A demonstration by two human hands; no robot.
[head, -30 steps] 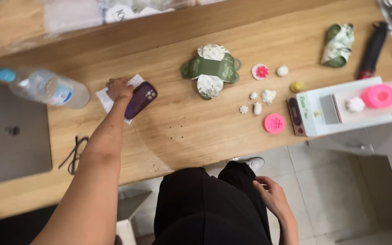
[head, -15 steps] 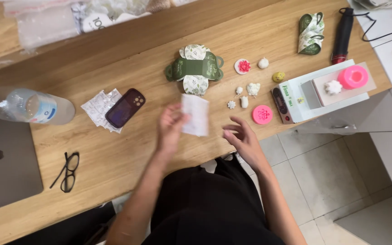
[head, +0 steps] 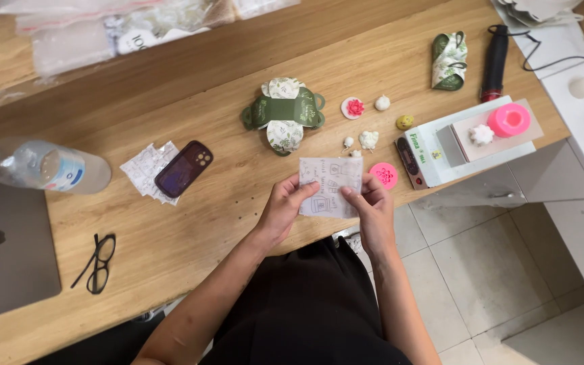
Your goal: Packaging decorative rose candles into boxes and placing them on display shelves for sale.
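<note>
Printed paper sheet (head: 330, 187) pinched between fingers of left hand (head: 284, 206) and right hand (head: 373, 203) above table edge (head: 190, 236)

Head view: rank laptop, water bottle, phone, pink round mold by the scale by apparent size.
1. Laptop, partly cut off by the frame.
2. Water bottle.
3. Phone.
4. Pink round mold.
All lie on the table, so nearness hardly matters.

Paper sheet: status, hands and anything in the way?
Left hand and right hand both pinch paper sheet, held above desk edge. Pink disc close by; nothing blocking.
</note>
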